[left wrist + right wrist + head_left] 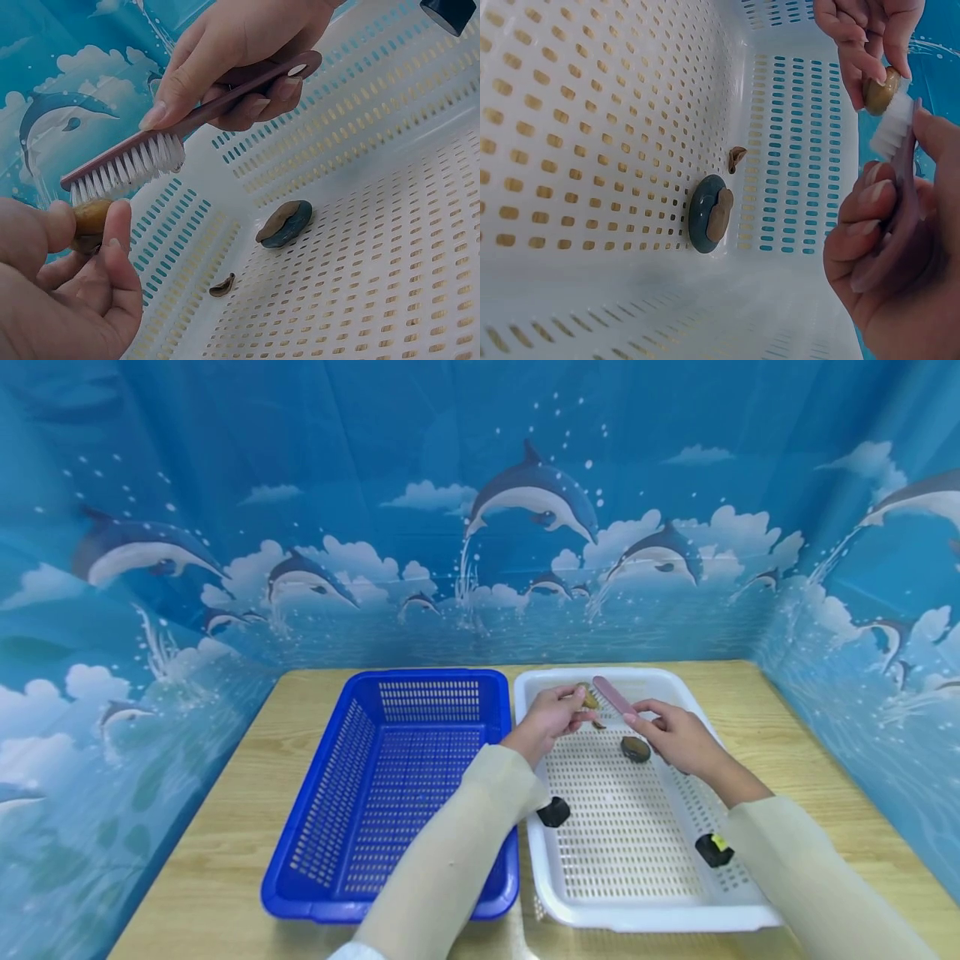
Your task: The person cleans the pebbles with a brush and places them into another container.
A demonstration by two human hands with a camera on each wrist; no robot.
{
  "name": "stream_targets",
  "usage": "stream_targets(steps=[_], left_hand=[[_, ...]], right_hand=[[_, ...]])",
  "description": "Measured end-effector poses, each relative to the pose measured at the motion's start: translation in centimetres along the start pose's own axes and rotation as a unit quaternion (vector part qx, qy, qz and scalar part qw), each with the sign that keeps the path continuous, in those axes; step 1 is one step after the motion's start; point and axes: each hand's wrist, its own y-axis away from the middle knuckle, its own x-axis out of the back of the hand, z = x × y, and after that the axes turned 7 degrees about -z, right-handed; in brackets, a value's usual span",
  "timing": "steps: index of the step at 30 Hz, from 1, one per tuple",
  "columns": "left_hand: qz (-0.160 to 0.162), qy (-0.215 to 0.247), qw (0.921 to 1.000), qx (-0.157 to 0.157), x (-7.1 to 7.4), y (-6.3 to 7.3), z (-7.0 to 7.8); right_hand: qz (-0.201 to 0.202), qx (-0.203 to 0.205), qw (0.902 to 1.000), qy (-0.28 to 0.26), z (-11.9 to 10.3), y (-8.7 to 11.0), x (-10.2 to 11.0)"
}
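Observation:
My left hand [551, 720] pinches a yellowish-brown piece of shellfish meat [91, 221], which looks like abalone, between thumb and fingers over the far end of the white basket [645, 918]. In my right hand [678, 737] is a mauve brush [124, 156], gripped by its handle. Its white bristles [892, 127] touch the held piece in the right wrist view. Below the hands, an oval abalone-like piece [285, 223], dark green and tan, lies on the basket floor. Near it sits a small curled brown scrap [736, 158].
To the left of the white basket stands a blue slatted basket [272, 893] of similar size. Both rest on a light wood table [217, 835]. A dolphin-print curtain [420, 460] closes off the back and sides. Black wrist devices [554, 812] are near both sleeves.

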Motion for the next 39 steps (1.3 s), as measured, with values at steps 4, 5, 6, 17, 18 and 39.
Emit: stream_targets(steps=[4, 5, 6, 17, 18, 39], left_hand=[[0.011, 0.009, 0.9999, -0.004, 0.05, 0.0, 0.02], [0.013, 0.01, 0.9999, -0.004, 0.05, 0.02, 0.01], [0.014, 0.01, 0.9998, -0.005, 0.06, 0.05, 0.0], [0.008, 0.024, 0.9997, -0.003, 0.05, 0.26, 0.01], [0.009, 0.023, 0.9997, -0.002, 0.04, 0.24, 0.03], [-0.083, -0.018, 0.9963, 0.013, -0.07, -0.07, -0.27]], right_hand=[[-0.009, 0.004, 0.9999, -0.004, 0.07, 0.04, -0.02], [-0.009, 0.005, 0.9999, -0.005, 0.09, 0.04, -0.04], [-0.009, 0.005, 0.9999, -0.004, 0.12, 0.03, -0.06], [-0.007, 0.012, 0.9999, -0.007, 0.21, 0.0, -0.2], [-0.007, 0.013, 0.9998, -0.009, 0.18, 0.0, -0.2], [0.001, 0.012, 0.9998, -0.014, 0.08, -0.19, 0.01]])
